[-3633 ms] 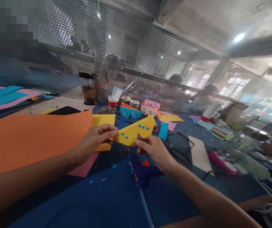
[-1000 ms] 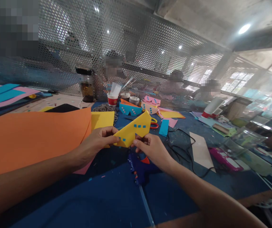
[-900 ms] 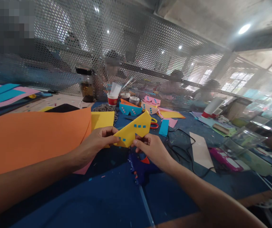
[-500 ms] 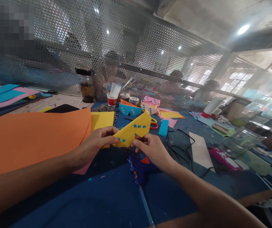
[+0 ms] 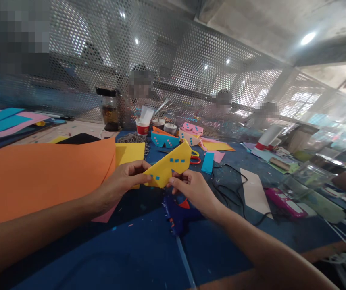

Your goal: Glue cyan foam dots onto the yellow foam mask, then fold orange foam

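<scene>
We held a notched yellow paper cutout (image 5: 173,169), dotted with small blue squares (image 5: 171,160), tilted over the blue tabletop (image 5: 94,257). Our left hand (image 5: 132,177) pinched its lower end between thumb and fingers; our right hand (image 5: 192,189) pinched its bottom edge beside the notch. A dark blue glue gun (image 5: 176,219) lay near our right hand, and scissors (image 5: 195,160) lay partly hidden behind the cutout.

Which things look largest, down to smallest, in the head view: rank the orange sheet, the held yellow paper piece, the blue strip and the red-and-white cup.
1. Orange sheet
2. Yellow paper piece
3. Blue strip and red-and-white cup: too alike to rank, with the strip nearer the camera.
</scene>
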### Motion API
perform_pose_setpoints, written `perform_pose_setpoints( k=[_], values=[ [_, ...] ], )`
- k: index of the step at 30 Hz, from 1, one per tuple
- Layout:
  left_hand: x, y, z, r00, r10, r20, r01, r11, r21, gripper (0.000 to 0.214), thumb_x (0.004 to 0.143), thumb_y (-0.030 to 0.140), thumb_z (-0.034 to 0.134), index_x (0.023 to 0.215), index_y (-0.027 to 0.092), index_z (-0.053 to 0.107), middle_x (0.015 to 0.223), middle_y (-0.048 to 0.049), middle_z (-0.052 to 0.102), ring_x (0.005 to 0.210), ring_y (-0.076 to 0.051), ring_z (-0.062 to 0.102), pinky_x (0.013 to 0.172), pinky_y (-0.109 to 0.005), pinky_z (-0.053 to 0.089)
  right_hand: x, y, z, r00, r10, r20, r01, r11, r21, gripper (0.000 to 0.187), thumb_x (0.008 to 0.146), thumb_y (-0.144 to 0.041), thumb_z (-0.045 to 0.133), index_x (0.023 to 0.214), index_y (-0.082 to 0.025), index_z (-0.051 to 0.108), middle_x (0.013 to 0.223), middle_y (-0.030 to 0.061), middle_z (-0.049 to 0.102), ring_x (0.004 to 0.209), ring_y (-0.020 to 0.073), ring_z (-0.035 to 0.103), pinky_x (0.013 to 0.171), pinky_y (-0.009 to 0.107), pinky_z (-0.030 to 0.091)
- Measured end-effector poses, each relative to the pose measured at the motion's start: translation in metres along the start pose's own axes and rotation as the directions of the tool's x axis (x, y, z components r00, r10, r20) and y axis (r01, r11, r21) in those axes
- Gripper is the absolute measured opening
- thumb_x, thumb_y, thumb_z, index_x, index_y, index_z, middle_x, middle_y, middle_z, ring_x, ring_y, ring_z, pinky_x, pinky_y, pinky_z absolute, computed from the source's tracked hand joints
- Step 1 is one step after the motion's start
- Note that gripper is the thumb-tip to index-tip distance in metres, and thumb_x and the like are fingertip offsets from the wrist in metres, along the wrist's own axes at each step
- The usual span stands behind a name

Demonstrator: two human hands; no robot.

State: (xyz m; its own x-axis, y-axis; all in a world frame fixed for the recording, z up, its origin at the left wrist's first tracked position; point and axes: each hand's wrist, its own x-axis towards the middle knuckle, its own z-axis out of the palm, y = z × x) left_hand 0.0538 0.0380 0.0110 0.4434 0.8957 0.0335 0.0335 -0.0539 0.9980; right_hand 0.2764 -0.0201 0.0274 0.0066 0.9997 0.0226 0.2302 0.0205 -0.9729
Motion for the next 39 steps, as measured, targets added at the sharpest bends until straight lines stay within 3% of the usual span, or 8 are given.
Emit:
perform_pose_setpoints(
  k=[8, 15, 21, 28, 39],
  values=[
    [-0.005, 0.011, 0.008, 0.990, 0.124, -0.072, -0.118, 0.990, 0.082, 0.038, 0.078, 0.049, 0.085, 0.097, 0.021, 0.068, 0.091, -0.0018, 0.072, 0.079, -0.019, 0.068, 0.069, -0.031, 0.056, 0.002, -0.001, 0.000, 0.999, 0.025, -0.027, -0.024, 0.999, 0.035, 0.003, 0.090, -0.014, 0.073, 0.088, -0.014, 0.071, 0.082, 0.0053, 0.080, 0.062, 0.0130, 0.071, 0.062, 0.023, 0.057],
    [-0.005, 0.010, 0.008, 0.979, 0.161, -0.123, -0.157, 0.987, 0.042, 0.042, 0.073, 0.041, 0.088, 0.083, 0.022, 0.052, 0.096, 0.0011, 0.065, 0.073, -0.015, 0.067, 0.068, -0.030, 0.057, 0.001, -0.001, 0.000, 1.000, 0.017, -0.018, -0.017, 1.000, 0.023, 0.003, 0.090, -0.014, 0.073, 0.087, -0.014, 0.071, 0.082, 0.0056, 0.080, 0.062, 0.0125, 0.070, 0.062, 0.022, 0.056],
    [-0.005, 0.009, 0.006, 0.979, 0.176, -0.106, -0.164, 0.980, 0.108, 0.033, 0.076, 0.044, 0.087, 0.080, 0.023, 0.061, 0.082, 0.0002, 0.066, 0.077, -0.019, 0.068, 0.072, -0.031, 0.057, 0.001, 0.000, -0.001, 1.000, 0.003, -0.016, -0.003, 1.000, 0.020, 0.003, 0.089, -0.017, 0.074, 0.090, -0.014, 0.072, 0.084, 0.0057, 0.081, 0.063, 0.0136, 0.071, 0.062, 0.024, 0.057],
    [-0.005, 0.006, 0.003, 0.978, 0.187, -0.088, -0.174, 0.976, 0.132, 0.023, 0.082, 0.040, 0.084, 0.086, 0.023, 0.069, 0.090, -0.0012, 0.073, 0.085, -0.020, 0.071, 0.078, -0.031, 0.055, 0.002, 0.001, 0.000, 1.000, 0.016, -0.019, -0.015, 1.000, 0.025, 0.002, 0.089, -0.016, 0.073, 0.089, -0.014, 0.072, 0.084, 0.0051, 0.080, 0.063, 0.0129, 0.071, 0.062, 0.022, 0.057],
    [-0.007, 0.012, 0.007, 0.976, 0.179, -0.120, -0.156, 0.972, 0.177, 0.025, 0.081, 0.045, 0.080, 0.087, 0.023, 0.071, 0.077, -0.0011, 0.072, 0.076, -0.021, 0.067, 0.070, -0.033, 0.051, 0.001, -0.002, 0.000, 0.999, 0.027, -0.027, -0.026, 0.999, 0.027, 0.001, 0.089, -0.015, 0.072, 0.089, -0.015, 0.072, 0.079, 0.0036, 0.079, 0.063, 0.0138, 0.071, 0.064, 0.024, 0.058]
  ],
)
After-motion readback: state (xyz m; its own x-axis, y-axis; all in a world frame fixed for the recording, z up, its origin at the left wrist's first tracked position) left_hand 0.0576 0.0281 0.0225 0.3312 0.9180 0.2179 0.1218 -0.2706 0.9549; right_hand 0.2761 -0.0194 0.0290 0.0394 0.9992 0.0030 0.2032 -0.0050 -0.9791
